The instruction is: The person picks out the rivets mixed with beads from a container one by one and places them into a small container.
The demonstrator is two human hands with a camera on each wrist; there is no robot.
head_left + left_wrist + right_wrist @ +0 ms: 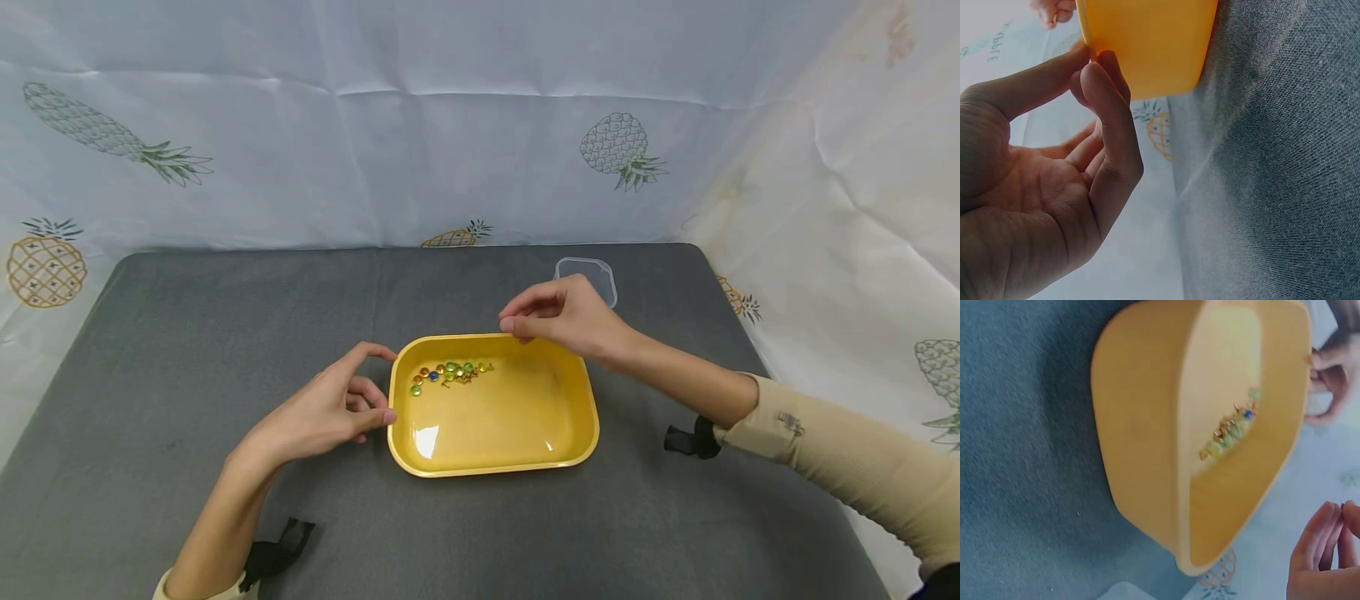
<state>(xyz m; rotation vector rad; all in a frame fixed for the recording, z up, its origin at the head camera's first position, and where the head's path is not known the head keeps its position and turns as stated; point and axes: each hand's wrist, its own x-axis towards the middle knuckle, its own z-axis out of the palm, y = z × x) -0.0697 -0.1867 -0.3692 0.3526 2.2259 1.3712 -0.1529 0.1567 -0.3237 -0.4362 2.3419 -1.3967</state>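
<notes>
A yellow plastic tray point(495, 472) stands on the grey table, holding a row of coloured glass beads point(451, 367) and several small gold-coloured thumbtacks point(467, 377) toward its back left. My left hand point(333, 408) holds the tray's left end, with thumb and index finger at the rim. Above the far rim is my right hand point(566, 315), thumb and fingertips together. A tiny gold-coloured glint shows at its fingertips in the left wrist view, apparently a pinched thumbtack, mostly hidden by the fingers. The right wrist view shows this hand point(1325, 556) apart from the tray.
A clear plastic container point(600, 275) stands behind the right hand, near the table's back edge, partly hidden by that hand. Pineapple-printed cloth point(480, 150) hangs behind the table point(225, 333) and along its right side. Dark straps point(277, 550) hang from both wrists.
</notes>
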